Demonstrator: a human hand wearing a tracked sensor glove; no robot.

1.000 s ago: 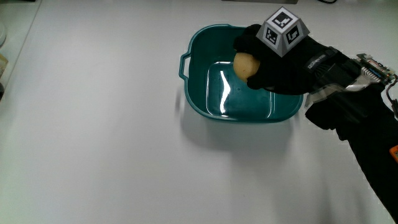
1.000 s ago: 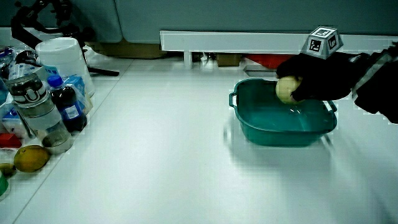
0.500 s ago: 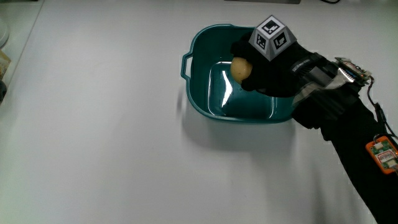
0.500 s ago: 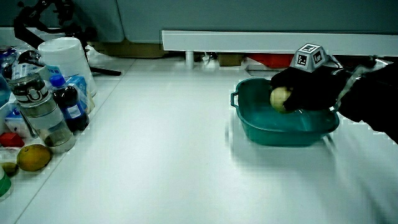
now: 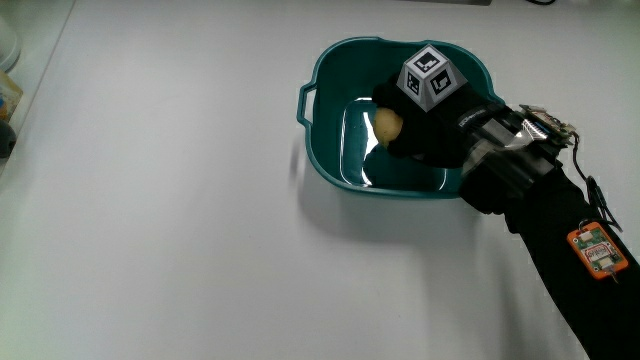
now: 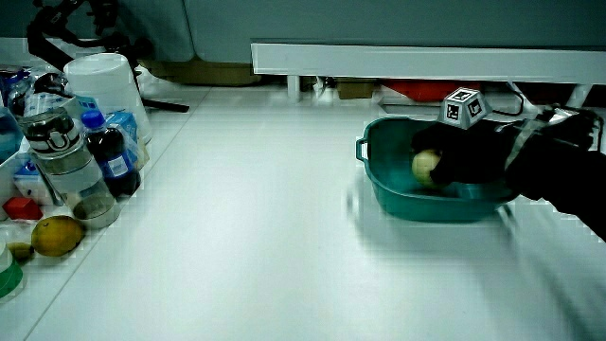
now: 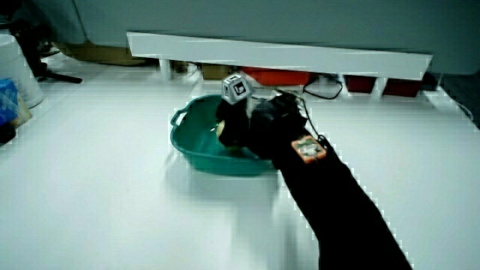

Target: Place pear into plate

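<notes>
I see even, bright overhead light; glare streaks the plate floor, a soft shadow lies on the tabletop beside it, and side views look dimmer.

One pear, one teal plate, one hand

plate: looking like glossy teal plastic, catching glare | pear: showing matt yellowish skin | hand: wearing matt black cloth glove | table: appearing smooth, white, faintly sheened

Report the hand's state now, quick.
Hand: closed on the pear, held inside the teal basin.
</notes>
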